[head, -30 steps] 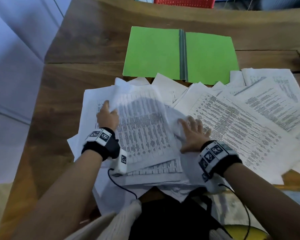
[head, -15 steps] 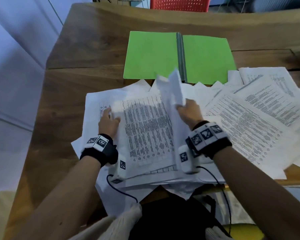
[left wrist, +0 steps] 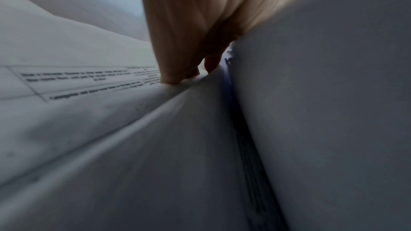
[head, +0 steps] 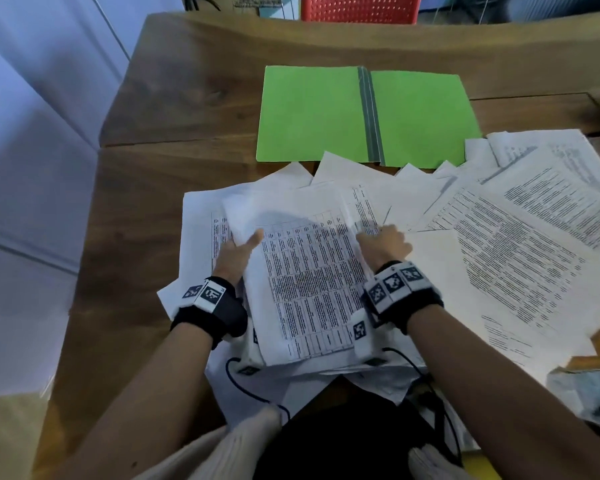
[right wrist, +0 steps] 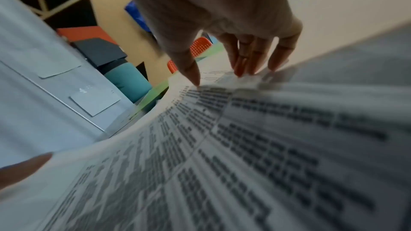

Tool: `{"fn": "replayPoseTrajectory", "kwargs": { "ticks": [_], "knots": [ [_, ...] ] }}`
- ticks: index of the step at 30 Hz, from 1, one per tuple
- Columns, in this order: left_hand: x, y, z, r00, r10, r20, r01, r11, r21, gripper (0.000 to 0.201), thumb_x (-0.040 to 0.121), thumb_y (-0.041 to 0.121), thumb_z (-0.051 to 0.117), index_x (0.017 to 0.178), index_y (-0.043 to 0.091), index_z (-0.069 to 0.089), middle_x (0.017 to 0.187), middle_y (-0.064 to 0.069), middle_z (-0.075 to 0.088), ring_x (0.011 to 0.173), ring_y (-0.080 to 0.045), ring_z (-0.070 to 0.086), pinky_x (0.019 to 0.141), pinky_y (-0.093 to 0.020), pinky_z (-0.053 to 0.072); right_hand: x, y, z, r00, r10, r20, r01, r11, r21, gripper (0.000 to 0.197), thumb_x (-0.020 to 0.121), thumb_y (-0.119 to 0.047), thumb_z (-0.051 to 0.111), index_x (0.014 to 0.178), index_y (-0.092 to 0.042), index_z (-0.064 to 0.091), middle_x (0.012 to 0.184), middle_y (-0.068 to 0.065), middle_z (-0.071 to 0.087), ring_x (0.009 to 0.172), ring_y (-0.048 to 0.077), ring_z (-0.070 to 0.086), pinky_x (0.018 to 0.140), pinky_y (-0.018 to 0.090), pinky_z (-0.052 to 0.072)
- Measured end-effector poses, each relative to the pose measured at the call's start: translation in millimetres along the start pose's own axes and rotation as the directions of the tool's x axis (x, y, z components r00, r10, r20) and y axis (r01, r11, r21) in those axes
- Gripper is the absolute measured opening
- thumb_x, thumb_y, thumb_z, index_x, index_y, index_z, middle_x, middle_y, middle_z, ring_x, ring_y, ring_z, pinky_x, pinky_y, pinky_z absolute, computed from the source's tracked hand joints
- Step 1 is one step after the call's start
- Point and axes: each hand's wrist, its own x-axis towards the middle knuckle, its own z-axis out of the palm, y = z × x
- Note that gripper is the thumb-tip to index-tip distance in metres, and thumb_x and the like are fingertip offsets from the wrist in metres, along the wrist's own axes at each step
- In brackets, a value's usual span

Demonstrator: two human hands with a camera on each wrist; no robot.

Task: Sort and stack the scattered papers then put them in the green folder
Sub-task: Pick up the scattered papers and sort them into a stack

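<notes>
The person's left hand (head: 238, 252) is gripping the left edge of a white printed sheet with a ruled table of text (head: 312, 282), thumb lying on top and fingers tucked underneath; the left wrist view is showing those fingers (left wrist: 177, 69) curled down against the paper edge. That sheet is lying on top of a gathered stack of white papers (head: 291, 367) between the two hands, on the brown wooden table (head: 174, 98). The right hand (head: 385, 244) is resting on the sheet's right edge, its straight fingers (right wrist: 246, 62) pressing their tips onto the paper, holding nothing. Beyond both hands, the flat green paper folder with a grey spine (head: 312, 112) is lying open. To the right of the right hand, more scattered white printed pages (head: 520, 258) are spreading across the table, overlapping one another.
</notes>
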Motion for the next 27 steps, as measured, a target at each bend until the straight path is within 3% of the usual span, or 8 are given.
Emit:
{"fn": "replayPoseTrajectory", "kwargs": {
  "ticks": [5,8,10,12,15,17,20,27],
  "knots": [
    [6.9,-4.6,5.9,0.999,0.031,0.014,-0.031,0.999,0.038,0.053,0.081,0.024,0.072,0.126,0.006,0.049,0.125,-0.009,0.057,0.115,-0.022,0.054,0.104,-0.038,0.042,-33.7,-9.2,27.6,0.941,-0.329,0.071,0.317,0.937,0.144,0.017,0.093,-0.021,0.047,0.083,-0.008,0.052,0.081,0.007,0.059,0.070,0.021,0.055,0.067,0.035,0.048],
    [7.3,-8.2,3.3,0.992,-0.079,0.097,0.049,0.961,0.273,0.058,0.087,0.023,0.064,0.136,0.006,0.039,0.137,-0.014,0.049,0.124,-0.027,0.051,0.109,-0.033,0.041,-73.9,-19.2,42.4,0.703,-0.706,0.085,0.706,0.707,0.031,0.010,0.086,0.000,0.045,0.082,-0.008,0.048,0.077,0.004,0.053,0.065,0.016,0.045,0.062,0.037,0.043],
    [10.1,-18.1,-3.9,0.986,-0.155,0.057,0.121,0.910,0.396,0.020,0.098,0.006,0.042,0.115,0.015,0.047,0.114,-0.002,0.056,0.093,-0.015,0.060,0.079,-0.001,0.047,-88.9,-14.1,47.2,0.536,-0.831,0.150,0.844,0.534,-0.056,0.023,0.071,0.010,0.049,0.088,-0.005,0.053,0.086,0.012,0.059,0.075,0.024,0.050,0.060,0.039,0.045],
    [8.5,-22.2,-3.4,0.988,-0.114,0.105,0.067,0.924,0.377,0.025,0.097,0.003,0.042,0.089,0.026,0.050,0.099,0.000,0.053,0.080,-0.012,0.053,0.064,-0.006,0.045,-89.1,-4.9,48.2,0.478,-0.868,0.134,0.878,0.475,-0.056,0.023,0.066,0.009,0.051,0.085,-0.003,0.055,0.082,0.014,0.061,0.072,0.028,0.054,0.056,0.038,0.043],
    [12.7,-19.6,-3.9,0.998,0.057,-0.026,-0.045,0.945,0.325,0.015,0.090,0.008,0.057,0.105,0.007,0.058,0.124,-0.015,0.053,0.114,-0.027,0.055,0.097,-0.036,0.047,-84.7,1.4,34.3,0.582,-0.813,0.003,0.813,0.581,0.037,0.008,0.082,-0.001,0.046,0.076,-0.005,0.050,0.067,0.013,0.054,0.057,0.023,0.047,0.052,0.032,0.037],
    [10.6,-14.3,-1.4,0.984,0.121,-0.131,-0.067,0.932,0.357,0.052,0.084,0.020,0.067,0.127,-0.001,0.047,0.134,-0.025,0.044,0.126,-0.039,0.044,0.106,-0.045,0.040,-77.4,-0.5,16.0,0.709,-0.699,-0.094,0.700,0.682,0.211,0.011,0.090,-0.007,0.050,0.080,-0.009,0.053,0.069,0.013,0.056,0.059,0.024,0.050,0.057,0.032,0.038],
    [-0.9,7.8,-6.3,0.970,0.223,-0.093,-0.220,0.975,0.038,0.067,0.070,0.036,0.073,0.124,0.004,0.051,0.124,-0.018,0.058,0.117,-0.035,0.056,0.100,-0.047,0.046,-63.7,-15.3,-27.2,0.825,-0.558,-0.087,0.521,0.693,0.498,0.037,0.091,-0.009,0.054,0.125,0.003,0.049,0.127,0.021,0.056,0.113,0.022,0.056,0.092,0.029,0.045],
    [-56.0,123.7,-5.7,0.763,0.644,-0.058,-0.637,0.732,-0.243,0.016,0.072,0.029,0.069,0.078,0.020,0.058,0.061,0.014,0.061,0.064,-0.010,0.057,0.060,-0.025,0.047,-68.4,-49.9,-113.1,0.567,-0.616,-0.547,0.805,0.274,0.527,0.009,0.084,-0.016,0.063,0.089,-0.021,0.059,0.080,-0.011,0.066,0.080,0.016,0.062,0.072,0.030,0.055]
  ]
}}
